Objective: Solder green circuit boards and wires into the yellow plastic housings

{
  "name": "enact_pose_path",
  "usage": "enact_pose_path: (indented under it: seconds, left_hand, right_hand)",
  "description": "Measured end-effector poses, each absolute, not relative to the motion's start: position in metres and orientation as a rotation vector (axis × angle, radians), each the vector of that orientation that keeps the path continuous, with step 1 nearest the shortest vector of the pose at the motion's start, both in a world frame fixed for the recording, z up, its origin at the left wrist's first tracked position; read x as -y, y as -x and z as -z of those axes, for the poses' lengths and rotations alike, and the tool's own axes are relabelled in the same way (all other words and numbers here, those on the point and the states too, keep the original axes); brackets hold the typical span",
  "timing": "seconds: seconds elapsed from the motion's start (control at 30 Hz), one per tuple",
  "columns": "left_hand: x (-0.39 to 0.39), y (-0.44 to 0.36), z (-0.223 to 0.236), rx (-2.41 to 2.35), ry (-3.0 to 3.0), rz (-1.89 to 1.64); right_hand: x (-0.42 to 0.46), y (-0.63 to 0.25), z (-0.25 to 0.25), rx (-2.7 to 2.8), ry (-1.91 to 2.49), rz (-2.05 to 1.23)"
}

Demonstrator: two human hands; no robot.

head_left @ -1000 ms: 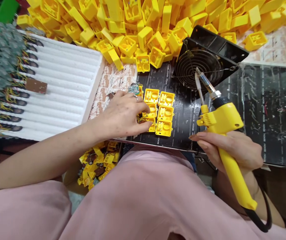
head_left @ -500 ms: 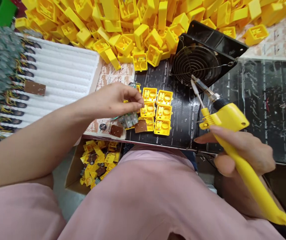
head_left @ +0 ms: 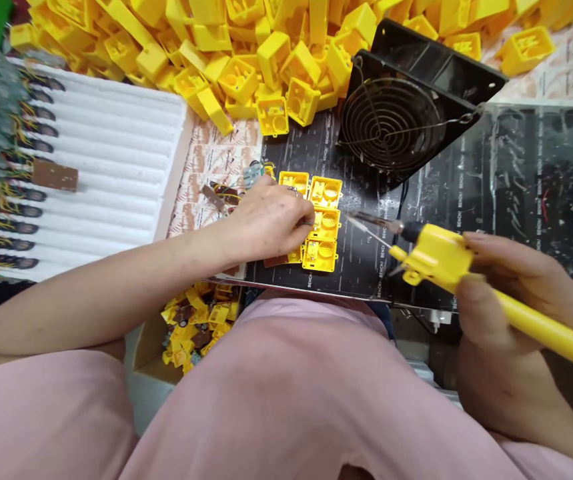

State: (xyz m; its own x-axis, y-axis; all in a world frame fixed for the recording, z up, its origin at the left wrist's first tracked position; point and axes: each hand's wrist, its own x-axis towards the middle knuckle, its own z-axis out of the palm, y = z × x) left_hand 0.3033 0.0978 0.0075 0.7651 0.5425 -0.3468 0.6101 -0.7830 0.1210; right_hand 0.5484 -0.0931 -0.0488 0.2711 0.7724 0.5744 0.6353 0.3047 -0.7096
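Observation:
My right hand [head_left: 526,287] grips a yellow soldering gun [head_left: 441,257] by its handle, the metal tip and thin feed tube pointing left towards the small housings. Two columns of yellow plastic housings [head_left: 325,192] lie open side up on the black bench mat. Over the left column is my left hand [head_left: 276,217], its fingers pinched at the edge of a middle housing [head_left: 327,224]; whatever is between the fingertips is hidden. Just beyond that hand sit a grey-green circuit board [head_left: 253,175] and some wires. Under it a brown board [head_left: 276,261] is partly covered.
A black fan [head_left: 391,123] stands tilted behind the mat. Yellow cases [head_left: 239,79] are heaped along the back. At left, a white ribbed foam tray [head_left: 111,147] holds wired boards and a brown board [head_left: 55,175]. Below the bench edge is a carton [head_left: 151,347] of yellow parts.
My left hand has moved right across the housings, now covering much of the left column. The soldering gun has swung away from the fan, its tip lower and nearer the housings.

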Motion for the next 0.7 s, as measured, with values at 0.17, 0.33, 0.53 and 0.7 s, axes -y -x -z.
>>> enact_pose_path:
  seconds: [0.17,0.33,0.53,0.7]
  left_hand:
    - [-0.098,-0.315,-0.014,-0.934,-2.678,0.555]
    - [-0.104,-0.312,-0.012,-0.870,-2.675,0.549]
    - [-0.103,-0.306,-0.014,-0.925,-2.611,0.519]
    - [-0.103,-0.307,-0.012,-0.952,-2.565,0.478]
  right_hand:
    - [0.083,-0.531,0.016,1.557,1.332,-0.264]
    - [0.067,-0.541,0.015,1.850,1.087,-0.182]
    - [0.070,-0.546,0.019,1.869,1.184,-0.199]
    - [0.081,-0.544,0.020,1.778,1.366,-0.154]
